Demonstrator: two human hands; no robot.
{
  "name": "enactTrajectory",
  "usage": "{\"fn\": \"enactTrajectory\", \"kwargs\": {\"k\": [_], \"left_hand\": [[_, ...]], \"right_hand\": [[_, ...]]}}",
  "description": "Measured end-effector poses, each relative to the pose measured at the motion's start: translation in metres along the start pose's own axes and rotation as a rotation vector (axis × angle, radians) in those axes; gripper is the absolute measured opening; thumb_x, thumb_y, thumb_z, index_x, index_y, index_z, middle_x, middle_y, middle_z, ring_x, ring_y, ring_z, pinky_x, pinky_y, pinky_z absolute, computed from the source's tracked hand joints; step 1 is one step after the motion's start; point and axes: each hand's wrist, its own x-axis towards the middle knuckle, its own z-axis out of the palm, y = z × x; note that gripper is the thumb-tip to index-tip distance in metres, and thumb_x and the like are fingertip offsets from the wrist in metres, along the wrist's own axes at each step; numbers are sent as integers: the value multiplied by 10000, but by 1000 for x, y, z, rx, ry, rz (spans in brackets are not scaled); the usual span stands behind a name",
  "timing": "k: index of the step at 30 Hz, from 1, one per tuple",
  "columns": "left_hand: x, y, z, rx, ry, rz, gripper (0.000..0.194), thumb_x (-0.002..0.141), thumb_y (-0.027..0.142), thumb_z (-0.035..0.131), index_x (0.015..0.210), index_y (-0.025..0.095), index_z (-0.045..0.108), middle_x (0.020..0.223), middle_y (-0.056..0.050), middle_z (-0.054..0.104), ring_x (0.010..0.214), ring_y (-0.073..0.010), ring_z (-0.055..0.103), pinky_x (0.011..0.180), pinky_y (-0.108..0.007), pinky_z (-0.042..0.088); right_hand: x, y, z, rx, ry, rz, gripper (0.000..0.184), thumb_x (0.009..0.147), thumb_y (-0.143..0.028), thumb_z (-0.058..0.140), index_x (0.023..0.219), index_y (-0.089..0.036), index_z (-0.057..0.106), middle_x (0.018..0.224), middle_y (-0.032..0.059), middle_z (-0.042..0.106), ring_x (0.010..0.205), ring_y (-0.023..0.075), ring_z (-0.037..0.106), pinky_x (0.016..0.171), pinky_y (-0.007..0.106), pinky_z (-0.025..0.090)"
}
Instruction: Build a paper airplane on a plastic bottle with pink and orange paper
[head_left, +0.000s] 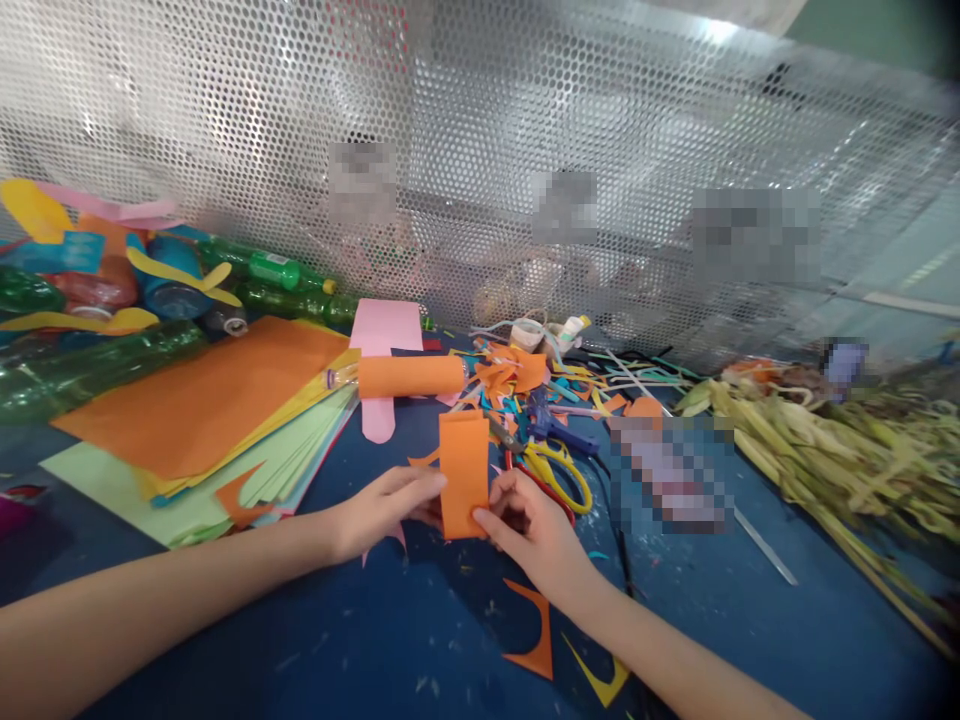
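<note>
A folded strip of orange paper (464, 470) stands upright between my hands, above the blue table. My left hand (401, 500) pinches its left edge, some fingers hidden behind it. My right hand (529, 520) grips the lower right edge, thumb on the front face. Just beyond lies a bottle wrapped in orange paper (411, 376), resting across a pink paper shape (386, 325). To the right of the strip are yellow-handled scissors (559, 470) and a blue glue gun (562, 432), partly among paper scraps.
A fan of coloured paper sheets (217, 400) lies left, with green plastic bottles (112, 365) behind. Orange scraps (514, 370) pile up ahead. Dried corn husks (832, 450) cover the right side. A perforated metal panel (465, 130) rises at the back. Cut-offs (541, 640) lie in front.
</note>
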Motion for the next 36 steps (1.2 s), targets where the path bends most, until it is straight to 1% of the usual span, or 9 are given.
{"fn": "enactTrajectory", "kwargs": {"k": [4,8,10,14,17,24,31,33,36], "left_hand": [[1,-3,1,151,-63,43,307,787,272,600,1063,137,609,1058,-92,650,948,-226,600,829,-327,463],[3,-6,3,179,-61,41,249,823,245,540,1045,163,620,1023,-63,667,943,-209,610,826,-317,469],[2,-6,3,192,-71,42,255,822,229,532,1058,176,616,1037,-55,663,966,-209,603,845,-318,463],[-1,-6,5,266,-102,32,297,815,200,525,1103,178,595,1048,-54,654,975,-213,594,841,-310,464],[-2,-5,5,308,-120,11,276,820,187,504,1079,161,595,1014,-54,657,933,-202,601,808,-284,467],[-1,-4,4,409,-102,63,165,819,196,504,925,148,621,901,-27,644,808,-159,593,702,-219,453],[0,-4,5,401,-101,40,213,825,248,508,987,161,616,934,-38,647,834,-172,591,719,-236,449],[0,-4,5,402,-86,33,195,824,259,512,948,157,621,877,-27,648,777,-156,586,681,-223,444],[0,-4,4,479,-49,43,173,821,281,516,796,148,624,734,4,608,661,-125,543,600,-201,413]], "right_hand": [[-1,-1,1,11,5,7,192,827,-336,543,828,-224,387,617,-51,525,554,107,527,536,229,425],[-2,0,1,86,26,14,229,842,-358,516,972,-232,375,584,-67,516,522,112,536,520,229,439],[-2,0,0,58,48,2,237,849,-375,497,1016,-225,419,651,-35,555,584,127,569,553,243,464],[-1,-2,-3,-67,131,-112,198,834,-364,521,951,-205,517,889,46,591,801,165,586,698,277,493],[-1,-5,-4,-130,163,-178,130,834,-328,526,869,-203,525,811,26,568,741,149,569,679,263,487],[-2,-9,-3,-139,190,-175,131,835,-313,512,772,-198,506,725,8,535,653,135,549,610,241,478],[-3,-5,-4,-64,196,-111,166,833,-351,510,766,-201,482,702,4,505,623,131,530,562,235,462],[-3,-4,-4,-55,205,-109,166,834,-354,510,772,-201,487,708,5,504,626,130,527,565,236,460],[-3,-4,-4,-65,209,-117,164,839,-352,505,774,-202,493,718,9,511,637,134,529,577,242,460]]}}
